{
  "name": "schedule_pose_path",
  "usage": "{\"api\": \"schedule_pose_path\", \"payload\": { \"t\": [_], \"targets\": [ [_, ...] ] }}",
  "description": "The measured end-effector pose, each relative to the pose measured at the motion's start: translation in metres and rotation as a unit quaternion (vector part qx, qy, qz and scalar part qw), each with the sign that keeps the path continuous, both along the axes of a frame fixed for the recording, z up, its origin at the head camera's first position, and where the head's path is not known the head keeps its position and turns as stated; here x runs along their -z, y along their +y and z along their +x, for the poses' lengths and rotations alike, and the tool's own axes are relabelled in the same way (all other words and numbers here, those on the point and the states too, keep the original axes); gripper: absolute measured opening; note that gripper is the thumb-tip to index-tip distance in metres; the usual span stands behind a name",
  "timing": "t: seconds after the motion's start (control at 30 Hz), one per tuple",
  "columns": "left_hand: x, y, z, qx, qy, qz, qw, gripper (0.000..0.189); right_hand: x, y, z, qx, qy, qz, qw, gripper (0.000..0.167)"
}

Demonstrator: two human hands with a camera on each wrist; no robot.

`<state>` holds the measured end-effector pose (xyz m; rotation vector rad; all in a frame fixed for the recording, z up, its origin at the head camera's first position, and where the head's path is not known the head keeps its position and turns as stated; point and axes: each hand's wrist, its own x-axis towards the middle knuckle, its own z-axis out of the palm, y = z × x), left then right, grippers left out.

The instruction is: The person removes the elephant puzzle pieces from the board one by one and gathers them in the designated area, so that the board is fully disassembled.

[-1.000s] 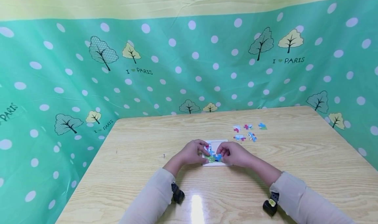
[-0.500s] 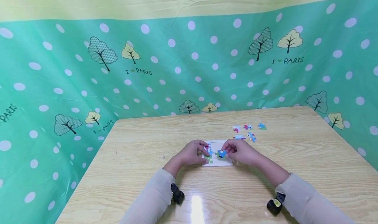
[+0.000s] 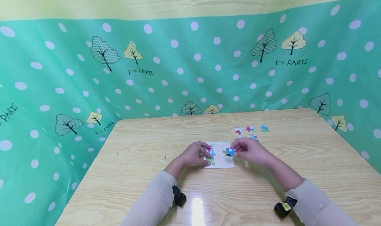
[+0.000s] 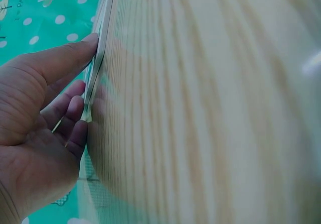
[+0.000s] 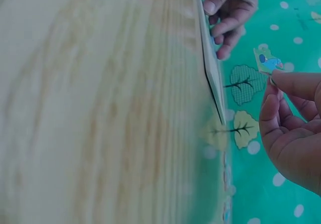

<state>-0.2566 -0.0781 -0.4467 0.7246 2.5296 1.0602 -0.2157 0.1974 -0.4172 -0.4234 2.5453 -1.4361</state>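
The white puzzle tray (image 3: 221,160) lies flat on the table, with joined pieces (image 3: 210,152) in blue, red and green along its left side. My left hand (image 3: 194,154) holds the tray at its left side, fingers over the pieces and thumb near the front corner; the left wrist view shows the thumb (image 4: 75,58) at the tray's edge. Between thumb and fingertips my right hand (image 3: 253,152) pinches a blue and green puzzle piece (image 3: 230,152) over the tray's right side. In the right wrist view that puzzle piece (image 5: 269,62) stands tilted, clear of the tray.
Several loose puzzle pieces (image 3: 250,129) lie behind the right hand, one mostly hidden by it. A small object (image 3: 165,157) is on the wooden table (image 3: 148,140) left of the tray. A green dotted curtain (image 3: 166,70) hangs around the back and sides.
My right hand has lifted the blue and green puzzle piece from beside the joined ones and carried it right and away from me. The left hand has stayed at the tray.
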Motion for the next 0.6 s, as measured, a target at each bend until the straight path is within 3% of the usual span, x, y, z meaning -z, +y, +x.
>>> {"api": "schedule_pose_path", "payload": {
  "t": [0.6],
  "targets": [
    [0.000, -0.001, 0.001, -0.002, -0.002, 0.005, 1.0000, 0.010, -0.007, 0.029, 0.004, 0.039, 0.001, -0.042, 0.9984, 0.020]
  ]
}}
